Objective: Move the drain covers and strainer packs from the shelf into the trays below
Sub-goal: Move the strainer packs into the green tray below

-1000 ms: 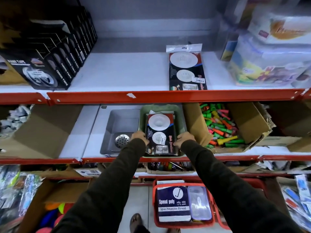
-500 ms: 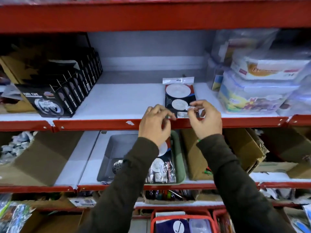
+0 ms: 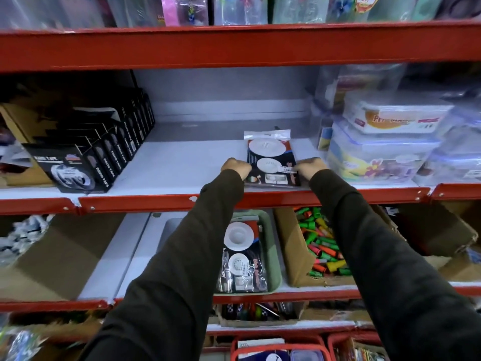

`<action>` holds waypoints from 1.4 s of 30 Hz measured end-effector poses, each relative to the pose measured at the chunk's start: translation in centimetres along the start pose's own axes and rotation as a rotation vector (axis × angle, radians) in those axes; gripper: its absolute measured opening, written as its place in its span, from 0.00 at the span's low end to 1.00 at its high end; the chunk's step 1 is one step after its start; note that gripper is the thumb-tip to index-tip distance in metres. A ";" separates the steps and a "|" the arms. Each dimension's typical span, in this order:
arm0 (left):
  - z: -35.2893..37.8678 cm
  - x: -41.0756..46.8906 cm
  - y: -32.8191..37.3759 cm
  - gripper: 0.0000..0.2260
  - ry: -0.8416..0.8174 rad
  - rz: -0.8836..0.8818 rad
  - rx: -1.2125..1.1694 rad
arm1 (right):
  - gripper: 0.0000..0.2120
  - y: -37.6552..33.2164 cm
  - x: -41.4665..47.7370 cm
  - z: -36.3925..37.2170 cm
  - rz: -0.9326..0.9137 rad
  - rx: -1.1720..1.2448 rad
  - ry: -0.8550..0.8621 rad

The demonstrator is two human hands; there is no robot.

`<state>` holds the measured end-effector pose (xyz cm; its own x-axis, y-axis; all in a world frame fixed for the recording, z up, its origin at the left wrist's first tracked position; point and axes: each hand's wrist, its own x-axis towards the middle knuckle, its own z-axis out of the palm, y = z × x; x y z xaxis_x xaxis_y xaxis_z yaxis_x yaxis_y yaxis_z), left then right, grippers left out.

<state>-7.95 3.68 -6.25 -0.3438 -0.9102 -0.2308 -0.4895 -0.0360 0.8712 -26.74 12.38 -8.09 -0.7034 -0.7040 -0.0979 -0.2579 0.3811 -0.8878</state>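
Hands (image 3: 235,166) (image 3: 311,166) grip glossy flat strainer pack (image 3: 270,158) with round white discs

The dark-sleeved left forearm (image 3: 187,246) hid most of the grey rectangular tray (image 3: 170,225) below the hands. Both hands' fingertips curled out of sight against the clear-bagged strainer pack (image 3: 270,157) between them, whose small price label (image 3: 286,168) was too blurred to read. A red wire basket (image 3: 278,346) far below was cut off by the bottom edge.

Two strainer packs (image 3: 270,160) (one shelved, one (image 3: 243,259) in the green tray (image 3: 273,256)), two hands (image 3: 235,166).

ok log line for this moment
both hands gripping strainer pack on shelf | another pack in green tray below
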 end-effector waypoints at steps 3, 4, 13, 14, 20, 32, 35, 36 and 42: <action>-1.0 -0.6 0.1 0.12 0.010 0.022 -0.210 | 0.07 -0.5 -0.4 -0.7 0.044 0.215 -0.102; -1.4 -0.8 0.1 0.12 -0.001 0.023 -0.284 | 0.08 -0.7 -0.8 -0.9 0.056 0.294 -0.131; -4.9 -10.0 -3.9 0.08 -0.270 0.038 -0.314 | 0.09 1.7 -9.6 -1.7 0.059 0.564 -0.519; -5.3 -11.0 -4.9 0.08 -0.325 0.034 -0.284 | 0.11 2.6 -10.6 -1.8 0.041 0.539 -0.597; -7.5 -15.3 -11.8 0.16 -0.727 -0.128 -0.157 | 0.18 8.6 -15.6 -0.9 -0.014 0.369 -1.013; -3.8 -13.3 -20.9 0.12 -0.585 -0.493 0.017 | 0.15 17.3 -16.9 6.0 0.466 0.193 -0.901; -1.9 -10.5 -21.4 0.14 -0.361 -0.495 -0.090 | 0.21 16.9 -14.9 8.2 0.539 0.188 -0.626; -1.2 -9.6 -21.6 0.13 -0.304 -0.483 -0.109 | 0.23 16.7 -14.4 8.9 0.537 0.185 -0.538; 1.9 -4.8 -23.1 0.14 -0.052 -0.348 0.181 | 0.23 16.4 -12.2 12.6 0.451 0.204 -0.304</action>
<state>3.49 9.70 -26.08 -0.1702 -0.8341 -0.5247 -0.7161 -0.2611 0.6473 -14.00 19.64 -27.11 -0.4849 -0.6509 -0.5842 0.1772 0.5809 -0.7944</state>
